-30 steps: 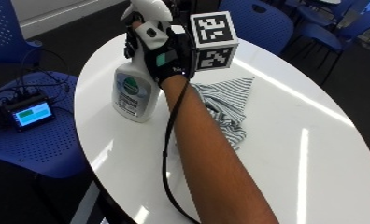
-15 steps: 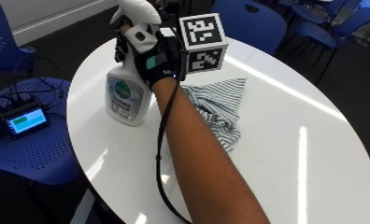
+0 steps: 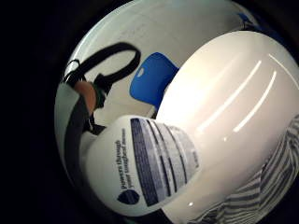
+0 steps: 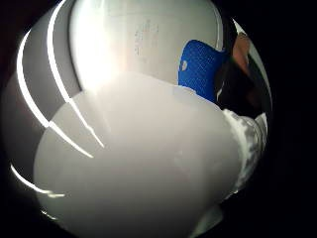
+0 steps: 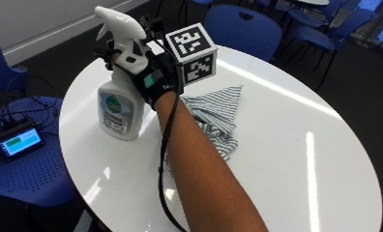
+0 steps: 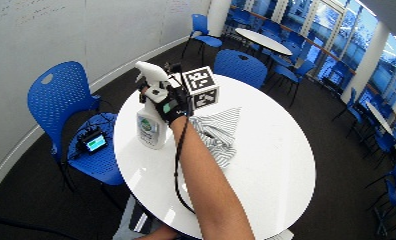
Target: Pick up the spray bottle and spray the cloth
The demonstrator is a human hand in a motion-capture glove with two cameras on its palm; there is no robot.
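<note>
A white spray bottle (image 5: 119, 108) with a green label stands upright on the round white table (image 5: 294, 145), near its edge. My gloved right hand (image 5: 154, 79) grips the bottle's neck just under the trigger head, fingers curled round it. The nozzle points away from the cloth. A grey-and-white striped cloth (image 5: 214, 108) lies crumpled on the table beside the bottle, partly under my forearm. In the little finger side palm view the bottle (image 3: 140, 163) is close to the palm, with the cloth (image 3: 261, 186) beyond it. The bottle (image 4: 138, 163) fills the thumb side palm view.
A blue chair (image 6: 55, 95) stands by the wall next to the table, and a small device with a lit screen (image 5: 18, 140) lies on another blue seat. More blue chairs (image 6: 241, 65) and tables stand beyond.
The outside picture has shifted with its camera. My hand stays around the bottle's neck, and the bottle stands in the same spot beside the cloth.
</note>
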